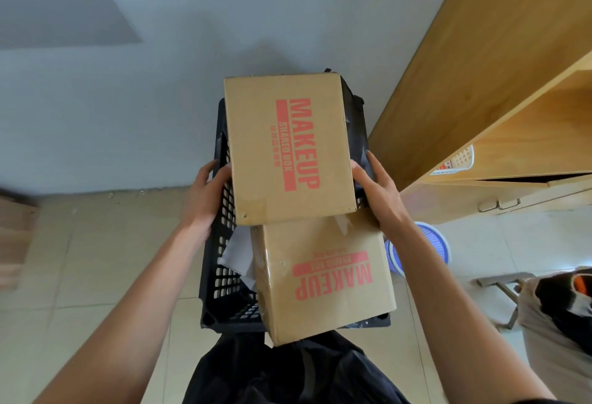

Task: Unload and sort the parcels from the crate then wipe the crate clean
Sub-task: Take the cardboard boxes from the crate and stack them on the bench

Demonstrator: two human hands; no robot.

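Standing close to the wall, the crate [221, 243] has a wooden cabinet [464, 83] tight on its right and open floor [96, 243] left. Both arms reach forward; left hand [206, 193] and right hand [378, 192] clasp the upper box [288, 147] by its sides, above a second box [323, 275] tilted in the crate

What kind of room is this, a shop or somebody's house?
Probably a home or small storeroom, not a shop: there is a tiled floor, a plain wooden cabinet against a bare wall, and a plastic basin on the floor beside the black crate of cardboard boxes.
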